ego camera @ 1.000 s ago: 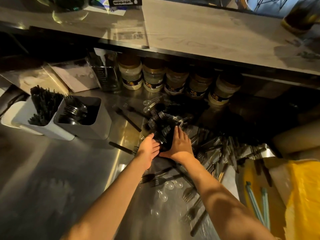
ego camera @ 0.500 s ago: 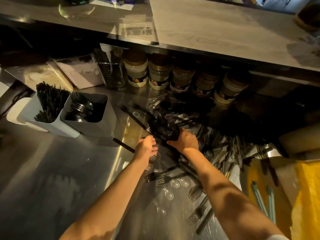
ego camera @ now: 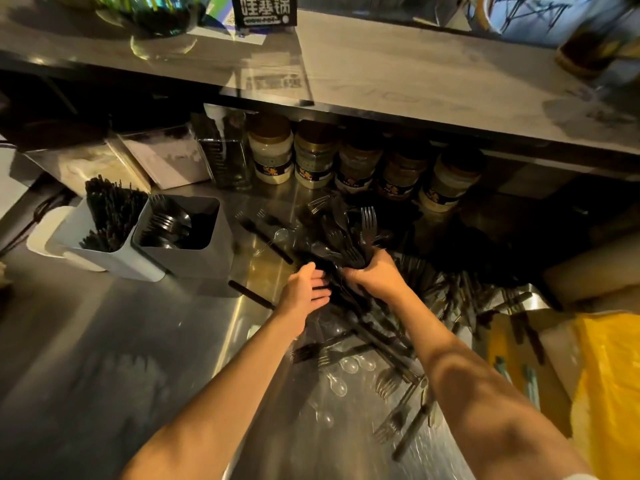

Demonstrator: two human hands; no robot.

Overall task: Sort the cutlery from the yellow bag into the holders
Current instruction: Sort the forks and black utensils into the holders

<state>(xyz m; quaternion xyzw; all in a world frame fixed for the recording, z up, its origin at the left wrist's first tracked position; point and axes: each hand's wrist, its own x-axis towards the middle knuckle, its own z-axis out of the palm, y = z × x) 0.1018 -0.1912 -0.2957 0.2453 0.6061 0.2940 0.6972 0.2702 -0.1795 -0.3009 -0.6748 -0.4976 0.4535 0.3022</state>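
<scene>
A heap of dark-handled cutlery (ego camera: 450, 306) lies spread over the steel counter, right of centre. My right hand (ego camera: 375, 277) is shut on a bunch of forks (ego camera: 360, 237), tines pointing up and away. My left hand (ego camera: 306, 289) is beside the bunch with fingers apart, touching the handles. Two grey holders stand at the left: one (ego camera: 104, 251) packed with dark sticks, the other (ego camera: 204, 247) holding several forks. The yellow bag (ego camera: 609, 382) lies at the right edge.
Clear plastic spoons (ego camera: 349, 365) and loose forks (ego camera: 388, 382) lie near the front. Several jars (ego camera: 315, 157) line the back under a wooden shelf (ego camera: 415, 81). A single dark handle (ego camera: 249, 294) lies left of my hands. A white dish (ego camera: 45, 237) sits behind the holders.
My right hand has gathered the forks into a bunch and lifted them upright. My left hand has opened against the handles. The view moved slightly closer.
</scene>
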